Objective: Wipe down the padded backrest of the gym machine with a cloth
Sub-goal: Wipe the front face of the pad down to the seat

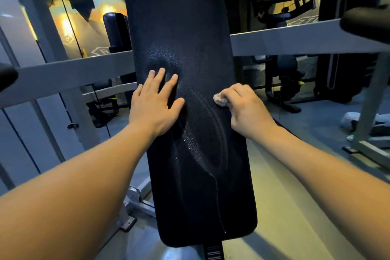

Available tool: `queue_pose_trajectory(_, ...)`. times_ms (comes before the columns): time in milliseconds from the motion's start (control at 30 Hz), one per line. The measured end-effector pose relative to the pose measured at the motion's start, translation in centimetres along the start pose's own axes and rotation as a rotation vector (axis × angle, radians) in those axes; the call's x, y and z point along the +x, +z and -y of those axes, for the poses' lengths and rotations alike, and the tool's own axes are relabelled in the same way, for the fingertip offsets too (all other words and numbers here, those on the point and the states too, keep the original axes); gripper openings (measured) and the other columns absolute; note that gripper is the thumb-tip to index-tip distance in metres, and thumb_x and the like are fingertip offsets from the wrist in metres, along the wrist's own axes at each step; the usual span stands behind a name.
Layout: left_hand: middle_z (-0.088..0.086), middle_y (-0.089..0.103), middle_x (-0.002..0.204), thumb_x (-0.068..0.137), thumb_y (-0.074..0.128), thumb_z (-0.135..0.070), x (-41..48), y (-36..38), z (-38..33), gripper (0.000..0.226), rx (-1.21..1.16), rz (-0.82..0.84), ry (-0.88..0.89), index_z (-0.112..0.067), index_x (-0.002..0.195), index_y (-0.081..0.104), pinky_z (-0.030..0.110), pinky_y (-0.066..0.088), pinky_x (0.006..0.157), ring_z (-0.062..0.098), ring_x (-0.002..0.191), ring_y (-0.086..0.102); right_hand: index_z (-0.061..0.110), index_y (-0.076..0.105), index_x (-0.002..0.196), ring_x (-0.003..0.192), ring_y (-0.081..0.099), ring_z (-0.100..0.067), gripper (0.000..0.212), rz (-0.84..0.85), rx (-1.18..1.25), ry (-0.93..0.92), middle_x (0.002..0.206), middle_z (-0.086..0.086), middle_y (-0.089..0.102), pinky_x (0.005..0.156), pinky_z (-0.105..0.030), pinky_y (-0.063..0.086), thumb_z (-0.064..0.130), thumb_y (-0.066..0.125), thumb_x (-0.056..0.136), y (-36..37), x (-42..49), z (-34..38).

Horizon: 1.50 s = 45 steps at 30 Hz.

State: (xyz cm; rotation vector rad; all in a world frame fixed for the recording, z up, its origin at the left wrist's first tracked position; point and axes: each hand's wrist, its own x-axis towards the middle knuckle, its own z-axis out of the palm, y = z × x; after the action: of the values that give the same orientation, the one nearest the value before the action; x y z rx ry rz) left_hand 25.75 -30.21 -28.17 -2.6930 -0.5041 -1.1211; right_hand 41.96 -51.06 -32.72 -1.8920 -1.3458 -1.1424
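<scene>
- The padded backrest (190,154) is a long black pad filling the middle of the view; its long axis runs from 12 o'clock at the top edge to 6 o'clock, where its rounded lower end sits just above a ribbed strap (214,252).
- The left hand (155,104) lies flat and unclenched on the pad's left half, fingers spread and pointing toward 1 o'clock; it grasps nothing and looks to be steadying the pad.
- The right hand (245,110) is curled around a small pale cloth (220,99), bunched so that only a wad shows past the knuckles at the hand's 10 o'clock side. The wad touches the pad near its right edge.
- The two hands sit at about the same height on the pad, the left at 9 o'clock from the right, with a bare strip of pad between them.
- Wet-looking swirl marks and droplets lie between and below the hands, and a thin run of liquid trails toward 6 o'clock.
- Judgement: the cloth hand is the one to work. The unwiped streaks lie from it toward 7 and 6 o'clock, along the pad's length, so strokes should follow that axis downward.
- The upper pad, toward 12 o'clock, looks dry and matte, though the dim light makes that uncertain.
- A grey crossbar (285,42) passes behind the pad, clear of both hands.
</scene>
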Motion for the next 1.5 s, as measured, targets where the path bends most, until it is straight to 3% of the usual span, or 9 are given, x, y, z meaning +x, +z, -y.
queue_pose_trajectory(100,-0.005,0.007,0.169,0.093,0.029,-0.065,0.0,-0.2,-0.2,0.070,-0.011,0.009,-0.005,-0.040,0.157,0.022,0.047,0.010,0.124,0.016,0.155,-0.002,0.008,0.059,0.105,0.087,0.047,-0.029,0.027,0.086,0.019,-0.050,0.099,-0.009,0.048,0.069,-0.047,0.049,-0.007,0.056,0.083,-1.5,0.1,-0.1)
queue_pose_trajectory(333,-0.005,0.007,0.169,0.083,0.026,-0.062,0.1,-0.4,-0.1,0.077,0.002,0.018,-0.009,-0.042,0.157,0.020,0.046,0.012,0.123,0.016,0.155,-0.001,0.007,0.058,0.117,0.105,0.049,-0.036,0.026,-0.272,-0.063,0.228,0.115,-0.019,0.048,0.087,-0.041,0.045,0.000,0.053,0.093,-3.6,12.3,-1.2)
queue_pose_trajectory(500,-0.008,0.003,0.168,0.079,0.024,-0.064,0.1,0.3,-0.1,0.080,0.012,0.015,-0.023,-0.044,0.157,0.016,0.044,0.007,0.123,0.013,0.154,-0.006,0.012,0.059,0.124,0.110,0.048,-0.037,0.037,-0.228,-0.065,0.276,0.123,-0.015,0.049,0.092,-0.038,0.043,-0.004,0.051,0.091,-2.4,16.6,-2.9)
queue_pose_trajectory(633,-0.008,0.006,0.168,0.082,0.030,-0.062,0.2,0.6,-0.3,0.077,-0.007,0.001,-0.039,-0.043,0.156,0.020,0.045,0.006,0.122,0.014,0.154,-0.004,0.008,0.060,0.121,0.109,0.050,-0.039,0.038,-0.203,-0.084,0.221,0.124,-0.017,0.053,0.089,-0.037,0.041,-0.006,0.054,0.087,-1.7,15.0,-3.0)
queue_pose_trajectory(867,-0.005,0.015,0.167,0.084,0.033,-0.062,0.6,-0.4,-1.1,0.072,-0.035,0.022,-0.078,-0.042,0.153,0.030,0.048,0.013,0.119,0.018,0.154,0.004,0.006,0.062,0.108,0.090,0.050,-0.033,0.033,-0.111,-0.034,0.042,0.105,-0.014,0.057,0.080,-0.044,0.046,-0.009,0.057,0.079,-0.4,5.3,-0.3)
queue_pose_trajectory(1067,-0.002,0.010,0.167,0.086,0.043,-0.063,0.7,-2.2,-1.3,0.073,-0.004,0.135,-0.063,-0.042,0.154,0.025,0.051,0.017,0.118,0.020,0.154,0.001,0.009,0.060,0.123,0.093,0.051,-0.030,0.031,0.030,0.029,-0.044,0.105,-0.010,0.052,0.077,-0.044,0.051,0.002,0.060,0.093,0.3,-2.7,1.2)
queue_pose_trajectory(1167,-0.002,0.008,0.168,0.084,0.051,-0.064,0.7,-2.8,-1.3,0.081,0.008,0.168,-0.048,-0.041,0.156,0.022,0.052,0.019,0.118,0.020,0.154,-0.001,0.014,0.062,0.120,0.095,0.045,-0.027,0.032,0.064,0.026,-0.076,0.108,-0.010,0.046,0.070,-0.045,0.052,0.001,0.060,0.091,-0.7,-2.3,1.3)
queue_pose_trajectory(1333,-0.001,0.006,0.167,0.079,0.056,-0.068,0.9,-3.5,-1.2,0.091,0.041,0.221,-0.035,-0.040,0.157,0.019,0.054,0.024,0.116,0.023,0.154,-0.002,0.012,0.067,0.114,0.098,0.049,-0.035,0.030,-0.178,0.008,0.145,0.111,-0.015,0.053,0.084,-0.044,0.049,-0.003,0.056,0.091,-2.4,5.0,-0.4)
queue_pose_trajectory(1500,0.001,0.005,0.167,0.078,0.057,-0.067,0.8,-3.6,-1.4,0.093,0.026,0.229,-0.015,-0.036,0.158,0.018,0.050,0.025,0.119,0.024,0.153,-0.002,0.007,0.065,0.112,0.096,0.054,-0.037,0.031,-0.212,0.062,0.232,0.112,-0.014,0.058,0.089,-0.035,0.039,-0.008,0.055,0.087,-0.5,3.8,-0.7)
